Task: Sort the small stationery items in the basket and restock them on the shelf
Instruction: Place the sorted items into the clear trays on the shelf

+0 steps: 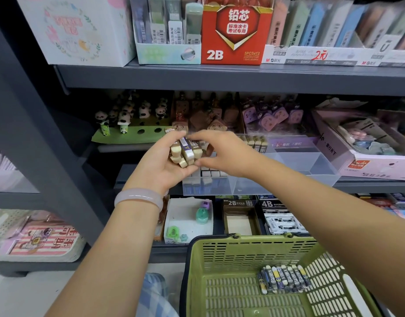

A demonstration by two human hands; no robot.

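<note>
Before grey shelf, cream, paper-sleeved erasers bunched in left hand.

A clutch of cream, paper-sleeved erasers sits bunched above the clear shelf tray. Striped lead tubes lie in the green basket.

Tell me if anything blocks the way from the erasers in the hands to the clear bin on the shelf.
Nothing visible does. The left hand holds the erasers just above the clear bin, whose top is open; the right hand pinches at them.
</note>
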